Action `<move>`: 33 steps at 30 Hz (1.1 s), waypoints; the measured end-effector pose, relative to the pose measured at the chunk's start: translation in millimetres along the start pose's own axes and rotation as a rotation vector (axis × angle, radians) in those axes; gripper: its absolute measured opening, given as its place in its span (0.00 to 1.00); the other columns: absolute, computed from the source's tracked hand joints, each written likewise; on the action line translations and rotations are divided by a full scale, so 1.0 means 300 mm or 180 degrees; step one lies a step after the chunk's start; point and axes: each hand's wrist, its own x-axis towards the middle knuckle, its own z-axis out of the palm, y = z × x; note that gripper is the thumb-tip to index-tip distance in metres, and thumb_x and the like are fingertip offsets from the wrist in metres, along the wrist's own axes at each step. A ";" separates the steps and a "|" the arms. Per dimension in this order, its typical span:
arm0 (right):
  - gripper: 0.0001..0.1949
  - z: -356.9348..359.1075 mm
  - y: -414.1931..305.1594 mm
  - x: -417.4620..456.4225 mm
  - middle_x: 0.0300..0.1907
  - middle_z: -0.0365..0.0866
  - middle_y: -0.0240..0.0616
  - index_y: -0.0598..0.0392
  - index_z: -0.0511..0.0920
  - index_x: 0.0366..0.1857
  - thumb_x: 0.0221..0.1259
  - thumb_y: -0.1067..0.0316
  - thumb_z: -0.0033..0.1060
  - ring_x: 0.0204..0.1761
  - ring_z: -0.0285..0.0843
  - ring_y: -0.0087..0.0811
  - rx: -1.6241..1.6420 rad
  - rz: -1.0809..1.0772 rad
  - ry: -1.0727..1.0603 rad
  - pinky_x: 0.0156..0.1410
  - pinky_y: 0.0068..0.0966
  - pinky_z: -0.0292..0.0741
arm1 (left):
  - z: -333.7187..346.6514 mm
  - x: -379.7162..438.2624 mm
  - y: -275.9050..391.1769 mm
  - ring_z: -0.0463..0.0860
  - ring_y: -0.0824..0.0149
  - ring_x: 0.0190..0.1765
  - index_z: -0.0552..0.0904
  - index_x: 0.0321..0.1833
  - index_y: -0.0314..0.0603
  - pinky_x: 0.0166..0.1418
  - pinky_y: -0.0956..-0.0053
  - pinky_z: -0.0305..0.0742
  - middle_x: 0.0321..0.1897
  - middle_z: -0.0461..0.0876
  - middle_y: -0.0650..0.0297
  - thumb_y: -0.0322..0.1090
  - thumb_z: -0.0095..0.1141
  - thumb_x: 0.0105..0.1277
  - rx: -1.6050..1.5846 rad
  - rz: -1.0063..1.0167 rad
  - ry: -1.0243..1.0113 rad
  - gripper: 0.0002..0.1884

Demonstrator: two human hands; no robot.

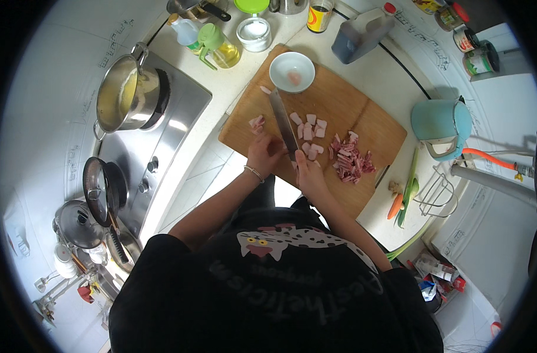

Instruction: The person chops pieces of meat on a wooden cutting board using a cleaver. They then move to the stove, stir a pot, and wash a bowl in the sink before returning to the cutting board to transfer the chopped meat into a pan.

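Observation:
My right hand (310, 176) grips the handle of a kitchen knife (282, 119), whose long blade points away from me across the wooden cutting board (246, 110). Close to the blade's left side is my left hand (266, 152), its fingers bent; whether they hold anything is unclear. A piece of raw meat (256, 123) lies just beyond those fingers. To the right of the blade are several pale chunks of fatty meat (308, 131), and farther right a pile of red meat strips (350, 161). A white bowl (291, 61) with a small pinkish piece inside stands at the board's far edge.
At left, a steel pot (149, 95) and a lidded pan (96, 192) stand on the stove (180, 106). Behind the board are an oil bottle (224, 53), a glass jar (254, 35) and a jug of dark liquid (356, 37). A blue kettle (436, 123) and a carrot (395, 206) lie rightward.

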 end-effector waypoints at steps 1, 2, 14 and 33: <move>0.33 -0.004 -0.022 -0.011 0.12 0.64 0.34 0.56 0.68 0.17 0.70 0.36 0.32 0.15 0.63 0.28 0.0215 0.0038 -0.0044 0.21 0.26 0.60 | 0.008 -0.005 0.010 0.82 0.61 0.37 0.77 0.37 0.37 0.43 0.70 0.78 0.31 0.81 0.58 0.30 0.66 0.54 -0.0474 -0.0447 0.0018 0.11; 0.35 -0.025 -0.044 -0.024 0.14 0.67 0.39 0.58 0.69 0.17 0.70 0.34 0.31 0.17 0.68 0.33 0.0441 0.0274 -0.0218 0.25 0.28 0.65 | 0.018 -0.006 0.021 0.83 0.64 0.37 0.77 0.38 0.37 0.42 0.72 0.78 0.32 0.82 0.59 0.29 0.65 0.56 -0.0950 -0.0892 0.0033 0.11; 0.31 -0.131 -0.084 -0.116 0.11 0.60 0.29 0.53 0.67 0.20 0.68 0.34 0.33 0.11 0.57 0.23 0.1365 0.0410 -0.0569 0.17 0.22 0.55 | 0.002 0.059 0.005 0.84 0.69 0.33 0.83 0.40 0.37 0.39 0.76 0.78 0.34 0.84 0.56 0.28 0.57 0.63 -0.0958 -0.1069 -0.0570 0.06; 0.22 -0.164 0.113 -0.301 0.15 0.69 0.36 0.59 0.74 0.29 0.74 0.51 0.38 0.16 0.66 0.30 -0.0874 0.0057 0.1372 0.24 0.29 0.63 | 0.008 0.396 -0.125 0.76 0.51 0.48 0.81 0.41 0.39 0.55 0.61 0.72 0.41 0.78 0.54 0.27 0.55 0.57 0.1530 0.0314 -0.0718 0.09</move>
